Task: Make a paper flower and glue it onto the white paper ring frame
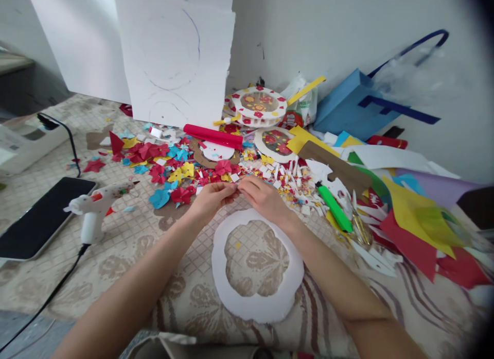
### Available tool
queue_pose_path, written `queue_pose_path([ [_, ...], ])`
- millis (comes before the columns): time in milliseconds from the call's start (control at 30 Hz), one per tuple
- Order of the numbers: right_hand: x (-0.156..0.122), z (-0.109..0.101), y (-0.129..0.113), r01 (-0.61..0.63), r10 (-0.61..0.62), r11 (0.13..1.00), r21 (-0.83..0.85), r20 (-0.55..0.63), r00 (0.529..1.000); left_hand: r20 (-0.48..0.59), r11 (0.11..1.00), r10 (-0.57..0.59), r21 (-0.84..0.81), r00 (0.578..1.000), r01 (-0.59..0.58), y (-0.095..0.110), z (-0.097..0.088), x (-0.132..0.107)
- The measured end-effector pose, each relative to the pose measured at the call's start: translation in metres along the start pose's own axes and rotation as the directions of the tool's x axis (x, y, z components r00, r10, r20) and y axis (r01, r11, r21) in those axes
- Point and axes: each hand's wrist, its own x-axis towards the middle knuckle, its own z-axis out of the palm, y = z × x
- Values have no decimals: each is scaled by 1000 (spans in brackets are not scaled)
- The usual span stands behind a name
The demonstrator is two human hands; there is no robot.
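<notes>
Presently, the fingers (231, 189) of both hands meet just beyond the far edge of the white foam ring (258, 266), pinched closed on a small scrap of paper (238, 186); what colour or shape it has is too small to tell. The left hand (211, 198) comes in from the near left of the ring, the right hand (264, 197) from its right, the right forearm crossing the ring's rim. The ring lies flat on the cloth-covered surface (154, 276), its scalloped opening bare. Beyond the ring, folded red, blue and yellow paper flowers (173, 176) and white offcuts lie scattered. Farther back stand two decorated rings (259, 105), already covered with flowers. Left of the ring, well apart, a glue gun (94, 207) rests on its stand. Right of the ring lie a green marker (334, 208) and scissors (362, 230). Judgement: a small piece is being folded or shaped by hand. The next move calls for a steady pinch and a crisp crease, with glue within reach.
</notes>
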Motion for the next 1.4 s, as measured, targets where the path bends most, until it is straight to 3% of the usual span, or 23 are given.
queue_pose_path([
  [133, 3, 0, -2, -25, 30, 994, 107, -51, 998, 8, 1000, 19, 1, 1000, -19, 0, -1, 1],
  [233, 6, -2, -4, -162, 198, 945, 283, -102, 975, 7, 999, 34, 9, 999, -34, 1, 0, 0],
  [367, 8, -3, -3, -315, 369, 828, 464, -28, 929, 9, 998, 55, 16, 998, -55, 3, 3, -1],
  [533, 7, 2, -1, -318, 373, 771, 552, 15, 928, 13, 999, 44, -12, 999, -44, 3, 3, -2],
  [833, 7, 3, -2, -310, 384, 798, 517, -40, 923, 31, 999, 35, -7, 999, -35, 1, 3, -2],
  [1067, 7, 4, 1, -396, 449, 663, 635, 87, 890, 48, 985, 113, 127, 992, -118, -1, 0, 0],
  [1400, 8, 4, 2, -409, 487, 546, 732, 120, 865, 37, 974, 138, 177, 990, -143, -1, 2, 0],
])
